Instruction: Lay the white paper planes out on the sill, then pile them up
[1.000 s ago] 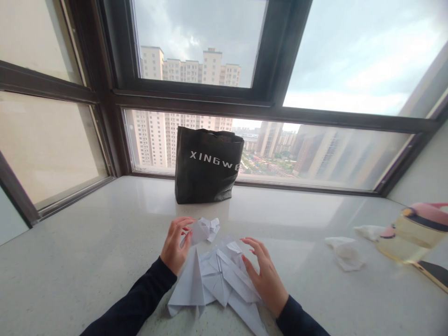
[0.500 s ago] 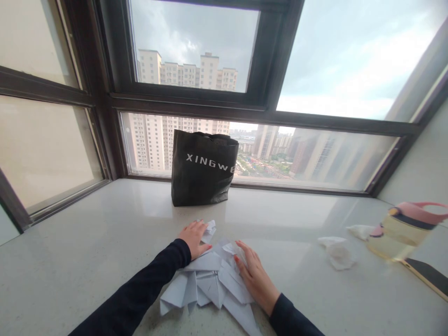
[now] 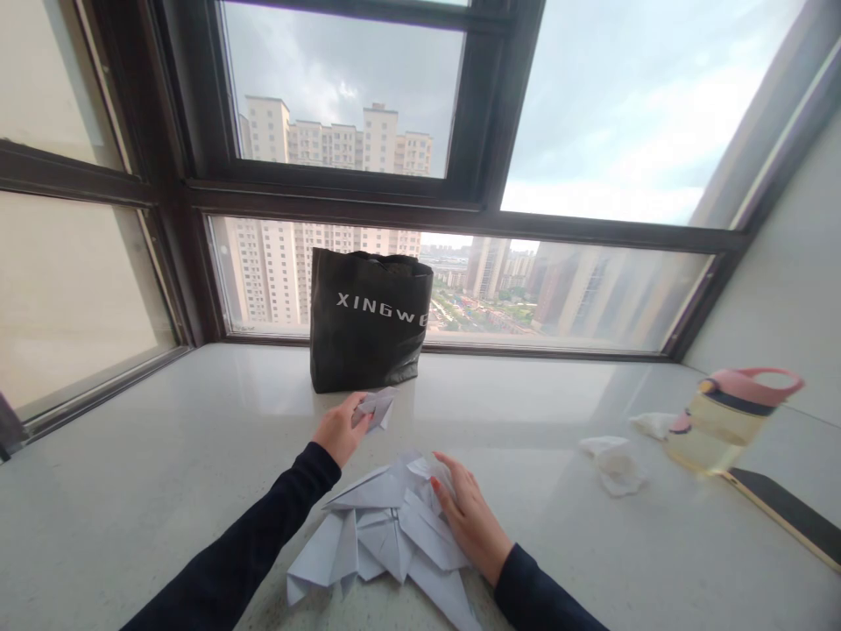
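Note:
A small piece of folded white paper (image 3: 379,408) is pinched in my left hand (image 3: 339,433), raised just in front of the black bag (image 3: 368,350). Below it, a heap of folded white papers (image 3: 387,543) lies on the white sill, with several pieces overlapping. My right hand (image 3: 474,519) rests along the heap's right side, its fingers stretched out and thumb apart. The fingertips are by a small crumpled piece at the heap's top; what lies under the palm is hidden.
The bag stands upright near the window (image 3: 578,289). To the right are crumpled white tissues (image 3: 618,469), a bottle (image 3: 716,425) with a pink lid, and a dark phone (image 3: 788,513) beside it. The white sill (image 3: 184,456) extends under everything.
My left hand has picked up the small folded paper from beyond the heap and lifted it toward the bag. My right hand stays at the heap. The view has shifted slightly.

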Action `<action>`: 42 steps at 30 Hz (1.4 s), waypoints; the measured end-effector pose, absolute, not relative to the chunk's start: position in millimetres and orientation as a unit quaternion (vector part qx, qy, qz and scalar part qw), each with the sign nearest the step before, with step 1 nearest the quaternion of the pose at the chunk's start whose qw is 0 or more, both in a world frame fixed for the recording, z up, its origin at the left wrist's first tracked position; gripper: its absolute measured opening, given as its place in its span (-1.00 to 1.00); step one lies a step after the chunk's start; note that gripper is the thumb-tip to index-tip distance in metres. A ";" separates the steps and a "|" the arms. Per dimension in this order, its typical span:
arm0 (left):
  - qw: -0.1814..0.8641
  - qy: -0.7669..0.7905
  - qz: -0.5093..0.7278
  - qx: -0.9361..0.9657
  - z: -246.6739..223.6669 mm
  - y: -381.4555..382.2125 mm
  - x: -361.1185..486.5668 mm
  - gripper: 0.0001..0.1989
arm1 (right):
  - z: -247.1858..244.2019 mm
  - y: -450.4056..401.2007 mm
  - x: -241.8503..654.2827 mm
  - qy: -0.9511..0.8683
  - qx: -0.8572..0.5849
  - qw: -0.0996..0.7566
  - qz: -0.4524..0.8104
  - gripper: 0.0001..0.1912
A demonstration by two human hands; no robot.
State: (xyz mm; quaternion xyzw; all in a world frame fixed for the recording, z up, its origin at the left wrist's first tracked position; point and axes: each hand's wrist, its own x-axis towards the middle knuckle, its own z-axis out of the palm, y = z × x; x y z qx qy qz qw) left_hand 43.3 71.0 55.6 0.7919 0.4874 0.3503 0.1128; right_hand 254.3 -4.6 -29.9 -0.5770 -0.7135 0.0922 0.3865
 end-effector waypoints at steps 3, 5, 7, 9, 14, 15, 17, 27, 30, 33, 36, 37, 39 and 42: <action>0.312 0.418 0.435 0.734 64.3 47.6 42.6 -0.63 | -28.4 -5.0 252.7 -0.725 -0.566 0.380 0.100 -0.57; 0.419 0.377 0.413 0.716 61.4 33.5 43.4 -0.50 | -27.2 -5.4 251.9 -0.726 -0.562 0.381 0.104 -0.54; 0.430 0.382 0.368 0.731 53.6 24.8 41.9 -0.44 | -25.8 -6.0 251.5 -0.723 -0.564 0.384 0.112 -0.52; 0.328 0.415 0.327 0.783 45.0 22.2 36.5 -0.46 | -24.1 -6.9 251.4 -0.719 -0.565 0.385 0.124 -0.49; 0.049 0.455 0.279 0.844 26.7 21.9 17.4 -0.53 | -19.9 -10.8 250.8 -0.723 -0.567 0.368 0.141 -0.35; 0.042 0.458 0.268 0.847 21.0 19.7 15.6 -0.52 | -18.9 -11.7 250.4 -0.727 -0.570 0.356 0.140 -0.29; 0.051 0.452 0.242 0.857 5.1 12.6 15.6 -0.46 | -16.4 -13.6 248.7 -0.735 -0.574 0.331 0.143 -0.17; 0.072 0.376 0.285 0.879 -29.8 -2.7 31.9 -0.19 | 12.8 -24.0 224.4 -0.684 -0.499 0.428 0.317 -0.28; 0.078 0.379 0.357 0.850 -10.6 -0.1 30.2 -0.31 | 31.3 -18.1 224.6 -0.670 -0.504 0.468 0.279 -0.33; 0.079 0.403 0.444 0.797 9.9 -1.0 26.8 -0.51 | 51.0 -16.0 223.9 -0.697 -0.493 0.502 0.139 -0.43; 0.088 0.411 0.530 0.736 28.5 -1.5 20.9 -0.62 | 62.5 -27.7 215.2 -0.787 -0.419 0.453 0.007 -0.50; 0.093 0.414 0.550 0.719 33.9 -0.9 18.3 -0.63 | 63.9 -34.4 211.0 -0.824 -0.389 0.411 -0.014 -0.51; 0.102 0.419 0.576 0.694 42.9 1.9 12.6 -0.66 | 64.0 -48.6 203.6 -0.884 -0.336 0.325 -0.031 -0.51; 0.106 0.420 0.581 0.689 50.8 7.5 5.3 -0.66 | 61.1 -62.4 200.9 -0.904 -0.315 0.287 -0.042 -0.65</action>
